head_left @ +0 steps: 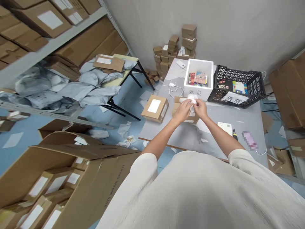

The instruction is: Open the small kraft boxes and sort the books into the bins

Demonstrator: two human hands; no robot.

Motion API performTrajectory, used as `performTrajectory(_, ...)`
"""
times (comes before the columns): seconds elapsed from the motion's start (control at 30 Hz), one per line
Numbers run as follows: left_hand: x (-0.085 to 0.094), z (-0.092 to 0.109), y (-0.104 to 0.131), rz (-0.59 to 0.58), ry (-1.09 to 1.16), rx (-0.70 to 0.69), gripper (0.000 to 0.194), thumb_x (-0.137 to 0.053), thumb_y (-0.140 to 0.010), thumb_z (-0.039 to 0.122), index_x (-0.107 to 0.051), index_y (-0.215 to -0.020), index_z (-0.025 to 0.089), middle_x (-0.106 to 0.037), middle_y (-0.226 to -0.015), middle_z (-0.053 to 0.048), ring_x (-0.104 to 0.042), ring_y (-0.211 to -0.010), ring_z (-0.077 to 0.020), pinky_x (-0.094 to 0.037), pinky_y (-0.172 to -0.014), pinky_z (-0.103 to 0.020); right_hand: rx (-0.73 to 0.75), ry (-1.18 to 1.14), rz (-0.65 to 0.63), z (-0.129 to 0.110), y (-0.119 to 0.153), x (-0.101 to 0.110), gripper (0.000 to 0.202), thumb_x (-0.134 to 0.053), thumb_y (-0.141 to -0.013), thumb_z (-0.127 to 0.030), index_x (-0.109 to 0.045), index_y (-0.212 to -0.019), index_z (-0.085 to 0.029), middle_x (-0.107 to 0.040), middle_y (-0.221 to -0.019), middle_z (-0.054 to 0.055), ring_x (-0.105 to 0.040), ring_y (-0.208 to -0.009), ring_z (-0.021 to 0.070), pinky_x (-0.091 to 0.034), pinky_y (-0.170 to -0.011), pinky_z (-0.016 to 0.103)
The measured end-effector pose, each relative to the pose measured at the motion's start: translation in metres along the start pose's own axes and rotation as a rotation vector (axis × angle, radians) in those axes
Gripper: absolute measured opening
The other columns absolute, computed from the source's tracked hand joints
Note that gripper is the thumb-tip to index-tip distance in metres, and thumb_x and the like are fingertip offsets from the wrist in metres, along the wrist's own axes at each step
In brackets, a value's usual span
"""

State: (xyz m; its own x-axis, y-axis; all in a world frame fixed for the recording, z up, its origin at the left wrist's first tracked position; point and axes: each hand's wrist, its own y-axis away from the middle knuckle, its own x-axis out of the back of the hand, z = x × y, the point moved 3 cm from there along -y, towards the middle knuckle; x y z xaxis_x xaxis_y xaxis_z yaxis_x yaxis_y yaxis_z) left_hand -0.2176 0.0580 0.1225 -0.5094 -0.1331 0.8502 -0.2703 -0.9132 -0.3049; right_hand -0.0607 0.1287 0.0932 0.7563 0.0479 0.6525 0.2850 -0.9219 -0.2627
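My left hand (183, 110) and my right hand (200, 108) are close together over an open cardboard box (176, 106) on the grey table (214, 140). Both have their fingers closed on a crumpled white wrapping (192, 97), the left at its left side and the right at its right side. What the wrapping contains, if anything, is hidden. The hands cover much of the open box. Left of it lies a closed cardboard box (154, 108) with a white label.
Behind the hands stand a white foam box (199, 93) and a black crate (256, 90), both holding small packages. A card (224, 128), a cutter (235, 134) and a blurred pink item (249, 140) lie right. A large carton (119, 178) stands lower left.
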Motion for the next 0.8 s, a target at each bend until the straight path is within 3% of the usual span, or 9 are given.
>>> performTrajectory(0.17, -0.02, -0.023, 0.013, -0.223, 0.004, 0.134, 0.055, -0.045, -0.104, 0.009, -0.06, -0.155, 0.024, -0.054, -0.165, -0.013, -0.062, -0.143, -0.0292, -0.053, -0.117, -0.043, -0.179, 0.006, -0.184, 0.027, 0.005, -0.035, 0.04, -0.052, -0.097, -0.031, -0.076, -0.128, -0.021, -0.079, -0.118, 0.013, -0.07, -0.105, 0.032, -0.056, -0.105, 0.049)
performTrajectory(0.33, -0.043, -0.045, 0.005, -0.415, -0.022, 0.196, 0.051, -0.046, -0.106, 0.013, -0.062, -0.153, 0.023, -0.059, -0.158, -0.014, -0.069, -0.126, -0.029, -0.054, -0.111, -0.043, -0.196, 0.055, -0.185, 0.038, 0.018, -0.039, 0.046, -0.054, -0.099, -0.034, -0.065, -0.142, -0.022, -0.075, -0.133, 0.016, -0.067, -0.12, 0.035, -0.056, -0.105, 0.051)
performTrajectory(0.47, -0.051, -0.055, -0.005, -0.403, -0.098, 0.194, 0.044, -0.048, -0.107, 0.015, -0.07, -0.144, 0.023, -0.06, -0.156, -0.014, -0.062, -0.135, -0.0321, -0.047, -0.118, -0.047, -0.107, 0.252, -0.194, 0.031, 0.03, -0.036, 0.038, -0.051, -0.105, -0.038, -0.073, -0.13, -0.02, -0.07, -0.139, 0.019, -0.06, -0.131, 0.0379, -0.049, -0.112, 0.053)
performTrajectory(0.6, -0.051, -0.056, -0.007, -0.344, -0.11, 0.271, 0.039, -0.05, -0.106, 0.016, -0.074, -0.136, 0.024, -0.065, -0.144, -0.015, -0.06, -0.134, -0.0346, -0.047, -0.113, -0.049, -0.106, 0.292, -0.38, 0.026, 0.031, -0.044, 0.043, -0.049, -0.109, -0.041, -0.075, -0.138, -0.022, -0.073, -0.145, 0.016, -0.059, -0.137, 0.0385, -0.042, -0.116, 0.055)
performTrajectory(0.7, -0.05, -0.052, -0.004, -0.322, -0.084, 0.246, 0.04, -0.051, -0.104, 0.013, -0.072, -0.137, 0.022, -0.069, -0.142, -0.015, -0.063, -0.132, -0.0322, -0.044, -0.114, -0.046, -0.114, 0.29, -0.488, 0.027, 0.028, -0.05, 0.048, -0.047, -0.11, -0.043, -0.073, -0.144, -0.022, -0.073, -0.147, 0.015, -0.06, -0.138, 0.0382, -0.038, -0.12, 0.057)
performTrajectory(0.8, -0.053, -0.051, 0.002, -0.369, -0.089, 0.237, 0.036, -0.052, -0.104, 0.015, -0.07, -0.135, 0.018, -0.075, -0.137, -0.016, -0.068, -0.13, -0.031, -0.041, -0.117, -0.045, -0.136, 0.33, -0.578, 0.03, 0.027, -0.053, 0.049, -0.048, -0.108, -0.042, -0.073, -0.145, -0.022, -0.074, -0.146, 0.016, -0.061, -0.139, 0.0396, -0.037, -0.12, 0.058)
